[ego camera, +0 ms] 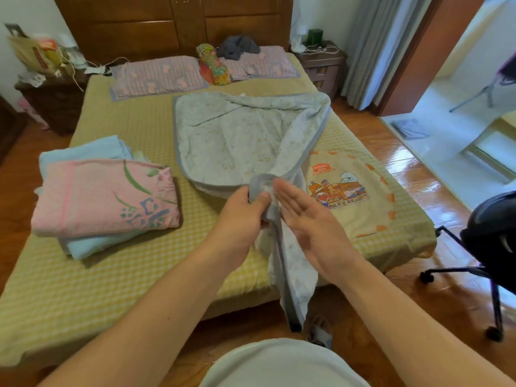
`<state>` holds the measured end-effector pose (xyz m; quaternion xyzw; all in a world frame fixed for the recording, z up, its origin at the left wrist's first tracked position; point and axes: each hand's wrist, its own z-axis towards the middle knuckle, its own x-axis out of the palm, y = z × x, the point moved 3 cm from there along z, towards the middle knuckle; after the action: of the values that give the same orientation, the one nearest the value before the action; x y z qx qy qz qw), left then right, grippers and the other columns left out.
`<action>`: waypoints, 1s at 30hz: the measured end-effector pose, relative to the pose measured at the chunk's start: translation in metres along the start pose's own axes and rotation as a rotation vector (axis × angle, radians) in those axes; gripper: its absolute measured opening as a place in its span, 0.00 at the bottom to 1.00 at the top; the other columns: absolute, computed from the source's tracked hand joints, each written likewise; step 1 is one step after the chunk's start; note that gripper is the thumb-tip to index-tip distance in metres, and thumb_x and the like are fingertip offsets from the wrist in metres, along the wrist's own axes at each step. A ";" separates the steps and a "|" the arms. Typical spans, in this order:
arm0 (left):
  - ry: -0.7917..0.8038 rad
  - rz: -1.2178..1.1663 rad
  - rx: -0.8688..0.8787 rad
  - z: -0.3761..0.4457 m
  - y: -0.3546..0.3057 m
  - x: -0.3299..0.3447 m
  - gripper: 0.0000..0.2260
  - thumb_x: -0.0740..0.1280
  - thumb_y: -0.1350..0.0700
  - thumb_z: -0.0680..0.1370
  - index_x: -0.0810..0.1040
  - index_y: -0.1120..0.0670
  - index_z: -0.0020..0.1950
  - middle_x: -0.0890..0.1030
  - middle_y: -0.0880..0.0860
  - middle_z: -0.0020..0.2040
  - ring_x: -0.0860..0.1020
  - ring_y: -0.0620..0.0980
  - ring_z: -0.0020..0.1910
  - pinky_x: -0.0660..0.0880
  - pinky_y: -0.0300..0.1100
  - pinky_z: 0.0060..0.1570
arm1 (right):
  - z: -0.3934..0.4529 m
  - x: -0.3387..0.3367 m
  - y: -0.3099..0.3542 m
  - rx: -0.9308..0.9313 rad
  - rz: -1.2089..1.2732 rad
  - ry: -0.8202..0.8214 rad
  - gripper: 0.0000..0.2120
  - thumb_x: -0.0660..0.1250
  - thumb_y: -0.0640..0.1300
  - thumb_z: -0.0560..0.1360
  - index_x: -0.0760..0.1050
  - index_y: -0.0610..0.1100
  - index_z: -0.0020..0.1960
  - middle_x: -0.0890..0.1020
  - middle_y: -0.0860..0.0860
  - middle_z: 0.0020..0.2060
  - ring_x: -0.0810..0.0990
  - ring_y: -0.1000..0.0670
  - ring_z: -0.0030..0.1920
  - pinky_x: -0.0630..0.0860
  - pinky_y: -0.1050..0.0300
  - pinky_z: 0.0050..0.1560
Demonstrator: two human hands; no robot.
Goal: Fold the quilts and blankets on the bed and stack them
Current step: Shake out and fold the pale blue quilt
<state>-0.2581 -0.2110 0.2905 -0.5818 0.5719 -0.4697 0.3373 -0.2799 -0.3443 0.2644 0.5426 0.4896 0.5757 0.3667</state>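
Observation:
A pale blue-grey quilt (229, 138) with a grey border lies half folded on the bed (125, 275); one end of it hangs over the near edge toward the floor. My left hand (240, 210) pinches a bunched corner of the quilt's border. My right hand (307, 216) is flat with straight fingers, pressed against the hanging fold just right of that corner. Under the quilt's right side lies a beige cartoon-print blanket (354, 194), spread flat. At the left of the bed a folded pink floral blanket (103, 196) rests on a folded light blue one (83, 153).
Two pillows (156, 76) and a floral bolster (215, 65) lie by the wooden headboard. Nightstands stand at both sides of the bed. A black wheeled chair (488, 247) stands close on the right, on the wooden floor. A doorway opens at the far right.

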 end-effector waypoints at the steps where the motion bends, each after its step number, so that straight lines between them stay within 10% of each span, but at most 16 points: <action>1: -0.030 0.024 0.001 0.008 -0.011 0.003 0.06 0.62 0.60 0.84 0.78 0.55 0.58 0.85 0.54 0.51 0.84 0.50 0.47 0.79 0.40 0.38 | 0.004 -0.015 0.001 -0.019 0.051 -0.103 0.30 0.58 0.27 0.75 0.71 0.50 0.72 0.73 0.54 0.72 0.68 0.54 0.74 0.71 0.58 0.68; 7: -0.022 0.123 0.175 0.033 -0.096 0.038 0.21 0.67 0.63 0.81 0.68 0.48 0.72 0.78 0.58 0.54 0.81 0.47 0.38 0.84 0.46 0.41 | -0.028 -0.075 -0.078 0.220 -0.537 -0.250 0.32 0.68 0.31 0.75 0.66 0.56 0.72 0.73 0.57 0.67 0.72 0.55 0.67 0.72 0.49 0.69; 12: 0.101 -0.003 0.223 0.045 -0.152 0.080 0.10 0.61 0.64 0.83 0.82 0.58 0.50 0.78 0.58 0.49 0.79 0.48 0.37 0.84 0.49 0.46 | -0.051 -0.099 -0.143 0.467 -0.511 -0.489 0.22 0.66 0.39 0.79 0.69 0.53 0.70 0.73 0.50 0.67 0.74 0.47 0.65 0.73 0.53 0.63; 30: 0.155 -0.286 0.302 0.093 -0.239 0.150 0.09 0.60 0.64 0.84 0.79 0.63 0.58 0.79 0.63 0.54 0.82 0.58 0.46 0.84 0.57 0.43 | -0.003 -0.083 -0.113 0.284 -0.629 -0.657 0.43 0.71 0.49 0.72 0.50 0.56 0.80 0.60 0.55 0.76 0.63 0.47 0.74 0.65 0.46 0.73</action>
<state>-0.1021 -0.3435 0.5062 -0.5621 0.4309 -0.6364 0.3057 -0.2831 -0.3950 0.1342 0.5660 0.5621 0.1618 0.5809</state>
